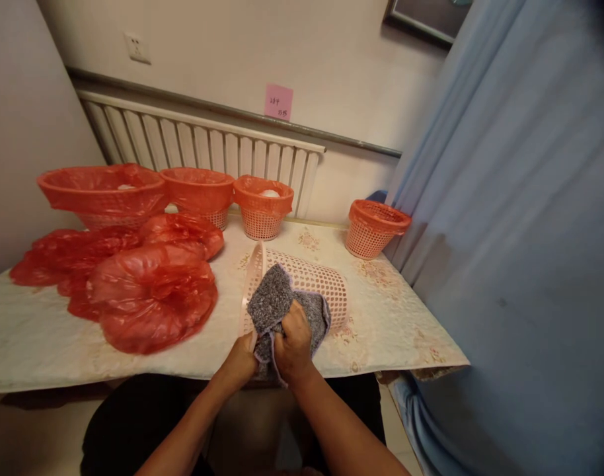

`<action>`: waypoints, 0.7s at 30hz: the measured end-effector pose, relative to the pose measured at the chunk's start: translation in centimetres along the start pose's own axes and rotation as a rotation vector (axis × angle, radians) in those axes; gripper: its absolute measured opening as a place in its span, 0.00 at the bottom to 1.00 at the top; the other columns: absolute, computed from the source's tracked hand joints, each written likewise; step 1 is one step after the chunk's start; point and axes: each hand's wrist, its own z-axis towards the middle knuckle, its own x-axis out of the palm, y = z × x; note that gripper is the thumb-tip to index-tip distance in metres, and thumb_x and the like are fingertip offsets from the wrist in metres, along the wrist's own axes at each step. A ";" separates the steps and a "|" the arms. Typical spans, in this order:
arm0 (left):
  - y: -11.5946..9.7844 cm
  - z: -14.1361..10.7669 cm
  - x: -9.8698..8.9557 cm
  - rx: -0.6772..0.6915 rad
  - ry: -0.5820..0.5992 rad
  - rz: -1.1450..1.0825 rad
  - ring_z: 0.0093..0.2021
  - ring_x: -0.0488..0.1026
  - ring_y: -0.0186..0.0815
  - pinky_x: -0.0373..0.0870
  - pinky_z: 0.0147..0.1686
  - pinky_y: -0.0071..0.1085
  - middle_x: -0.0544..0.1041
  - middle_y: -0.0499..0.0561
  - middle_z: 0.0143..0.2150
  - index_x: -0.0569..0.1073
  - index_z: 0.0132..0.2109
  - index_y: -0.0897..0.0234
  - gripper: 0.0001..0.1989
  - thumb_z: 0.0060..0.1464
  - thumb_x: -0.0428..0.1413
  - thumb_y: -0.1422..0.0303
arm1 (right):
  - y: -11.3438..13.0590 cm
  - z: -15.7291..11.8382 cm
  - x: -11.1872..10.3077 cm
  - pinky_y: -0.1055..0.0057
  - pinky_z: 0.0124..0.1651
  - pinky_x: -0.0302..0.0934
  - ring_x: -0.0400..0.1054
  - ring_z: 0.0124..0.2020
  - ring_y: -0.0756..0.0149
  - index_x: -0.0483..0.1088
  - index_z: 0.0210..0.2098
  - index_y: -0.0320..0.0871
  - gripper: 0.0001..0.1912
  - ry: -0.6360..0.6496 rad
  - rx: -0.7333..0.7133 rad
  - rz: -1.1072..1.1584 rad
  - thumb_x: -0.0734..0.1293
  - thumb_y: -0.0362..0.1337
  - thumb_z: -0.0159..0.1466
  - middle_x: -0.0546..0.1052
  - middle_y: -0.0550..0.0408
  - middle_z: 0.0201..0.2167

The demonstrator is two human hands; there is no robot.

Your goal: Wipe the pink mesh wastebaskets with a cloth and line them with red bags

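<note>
A pale pink perforated basket point(322, 281) lies on its side near the table's front edge, its open rim facing left. My left hand point(240, 361) is closed on the lower part of that rim. In my right hand point(295, 340) is a bunched grey cloth point(271, 297) with a purple edge, gripped in a fist against the basket's near side. The cloth drapes over part of the rim and hides some of the wall behind it.
Red plastic bags point(153, 291) are heaped on the left of the table point(381, 337). Three bag-lined baskets, one of them here point(262, 225), stand along the back left; another lined basket point(369, 238) stands back right by a blue curtain point(505, 231).
</note>
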 end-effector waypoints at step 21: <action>-0.6 -1.0 1.4 -0.145 -0.110 -0.214 0.46 0.75 0.45 0.69 0.50 0.37 0.80 0.56 0.41 0.75 0.42 0.68 0.17 0.42 0.54 0.70 | 0.7 1.7 -2.3 0.60 0.53 0.61 0.65 0.50 0.62 0.71 0.37 0.44 0.14 0.074 -0.008 0.006 0.56 0.26 0.63 0.73 0.51 0.41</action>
